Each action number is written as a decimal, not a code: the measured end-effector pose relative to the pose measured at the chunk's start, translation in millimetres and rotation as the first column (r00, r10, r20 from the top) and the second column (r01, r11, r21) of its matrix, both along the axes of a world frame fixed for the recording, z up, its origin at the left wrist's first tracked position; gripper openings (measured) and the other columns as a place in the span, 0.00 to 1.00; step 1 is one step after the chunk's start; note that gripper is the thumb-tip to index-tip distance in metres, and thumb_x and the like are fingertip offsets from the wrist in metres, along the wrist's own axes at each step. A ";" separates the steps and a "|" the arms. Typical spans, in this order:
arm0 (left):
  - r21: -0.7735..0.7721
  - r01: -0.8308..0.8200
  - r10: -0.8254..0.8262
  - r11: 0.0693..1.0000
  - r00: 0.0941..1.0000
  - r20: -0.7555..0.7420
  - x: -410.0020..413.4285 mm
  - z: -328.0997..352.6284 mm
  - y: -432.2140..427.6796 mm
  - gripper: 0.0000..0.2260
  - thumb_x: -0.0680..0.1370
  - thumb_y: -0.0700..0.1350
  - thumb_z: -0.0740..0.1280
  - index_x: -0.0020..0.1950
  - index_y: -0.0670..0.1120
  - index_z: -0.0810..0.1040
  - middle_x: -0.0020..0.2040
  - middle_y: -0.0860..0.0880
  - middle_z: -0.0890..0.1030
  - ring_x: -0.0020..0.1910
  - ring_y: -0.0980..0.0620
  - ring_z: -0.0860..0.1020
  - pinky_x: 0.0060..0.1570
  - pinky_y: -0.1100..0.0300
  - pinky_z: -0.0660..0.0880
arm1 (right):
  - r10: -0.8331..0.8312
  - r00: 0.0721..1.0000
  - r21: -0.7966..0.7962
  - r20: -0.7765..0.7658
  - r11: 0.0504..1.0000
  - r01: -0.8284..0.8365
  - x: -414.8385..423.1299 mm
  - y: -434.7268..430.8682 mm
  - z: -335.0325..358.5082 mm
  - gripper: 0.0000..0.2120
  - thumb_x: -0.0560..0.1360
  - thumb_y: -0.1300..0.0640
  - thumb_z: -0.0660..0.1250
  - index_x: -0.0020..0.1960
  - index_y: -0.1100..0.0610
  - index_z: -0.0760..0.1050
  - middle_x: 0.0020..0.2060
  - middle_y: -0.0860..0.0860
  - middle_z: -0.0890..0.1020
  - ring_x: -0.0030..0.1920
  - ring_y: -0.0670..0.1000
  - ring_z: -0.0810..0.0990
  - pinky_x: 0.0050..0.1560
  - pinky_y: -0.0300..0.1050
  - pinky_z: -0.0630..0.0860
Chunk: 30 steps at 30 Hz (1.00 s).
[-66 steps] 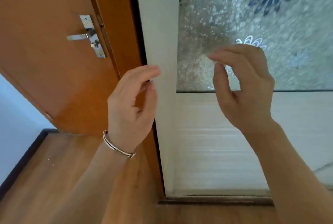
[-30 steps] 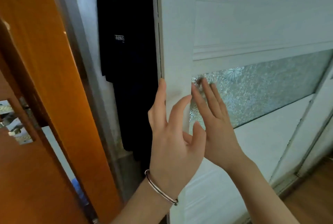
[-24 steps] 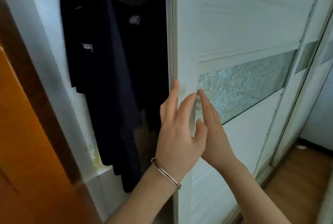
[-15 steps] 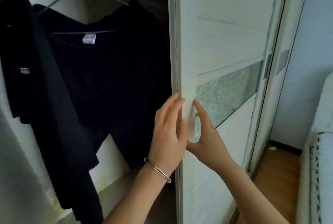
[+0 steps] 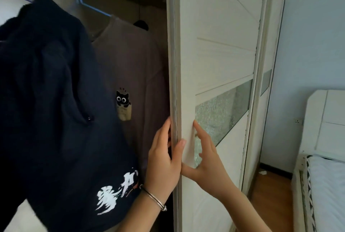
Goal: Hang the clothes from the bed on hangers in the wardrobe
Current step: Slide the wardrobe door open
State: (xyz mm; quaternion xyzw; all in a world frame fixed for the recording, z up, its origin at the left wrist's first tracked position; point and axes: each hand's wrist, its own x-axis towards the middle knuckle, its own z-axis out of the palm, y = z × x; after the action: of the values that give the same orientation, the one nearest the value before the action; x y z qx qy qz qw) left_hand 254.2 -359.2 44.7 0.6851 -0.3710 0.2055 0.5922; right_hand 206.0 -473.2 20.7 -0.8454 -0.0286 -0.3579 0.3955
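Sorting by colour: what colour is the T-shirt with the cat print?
Greyish-brown; the T-shirt shows best in the head view.

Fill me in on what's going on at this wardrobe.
A person stands at the wardrobe with both hands on its sliding door. The left hand grips the door's leading edge, thumb on the front face. The right hand presses flat against the front with straight fingers. The open side shows a navy hoodie and a grey cat-print T-shirt on a blue hanger. Neither hand holds a garment. The bed is at the right.
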 end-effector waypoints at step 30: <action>0.057 0.173 -0.155 0.983 0.960 -0.232 61.1 3.6 -147.1 0.19 0.75 0.44 0.67 0.66 0.47 0.70 0.57 0.54 0.77 0.50 0.64 0.76 0.47 0.73 0.77 | 0.135 0.990 0.244 -0.032 0.962 -0.123 69.0 -158.3 -5.3 0.38 0.70 0.50 0.71 0.69 0.31 0.53 0.73 0.37 0.57 0.73 0.41 0.57 0.68 0.45 0.60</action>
State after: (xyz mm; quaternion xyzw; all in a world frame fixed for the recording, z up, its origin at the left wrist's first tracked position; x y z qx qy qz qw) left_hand 315.3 -506.3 48.3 0.6931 -0.3641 0.0618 0.6190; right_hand 274.9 -631.4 15.4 -0.7958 -0.0303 -0.3117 0.5184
